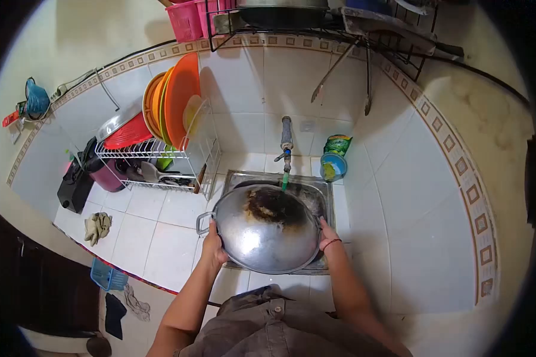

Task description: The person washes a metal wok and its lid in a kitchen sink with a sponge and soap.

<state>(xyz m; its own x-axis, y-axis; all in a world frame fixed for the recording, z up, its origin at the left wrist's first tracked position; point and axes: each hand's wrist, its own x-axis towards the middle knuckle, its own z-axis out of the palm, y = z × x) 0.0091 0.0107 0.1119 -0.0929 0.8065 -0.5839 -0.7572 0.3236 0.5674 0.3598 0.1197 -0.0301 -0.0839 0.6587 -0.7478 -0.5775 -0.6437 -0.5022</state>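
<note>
Head view shows your big round wok [268,229] over the sink [324,190], covering most of it. It is shiny and grey, with a black burnt patch near its far edge, right under the tap [286,149]. A loop handle sticks out on its left side. Your left hand [213,247] is closed around the rim just beside that handle. Your right hand [327,235] is curled over the rim on the other side. A dish rack [161,160] with orange plates [181,98] stands at the back left of the counter [161,238].

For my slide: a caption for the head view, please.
Left hand and right hand hold a scorched wok over the sink.
</note>
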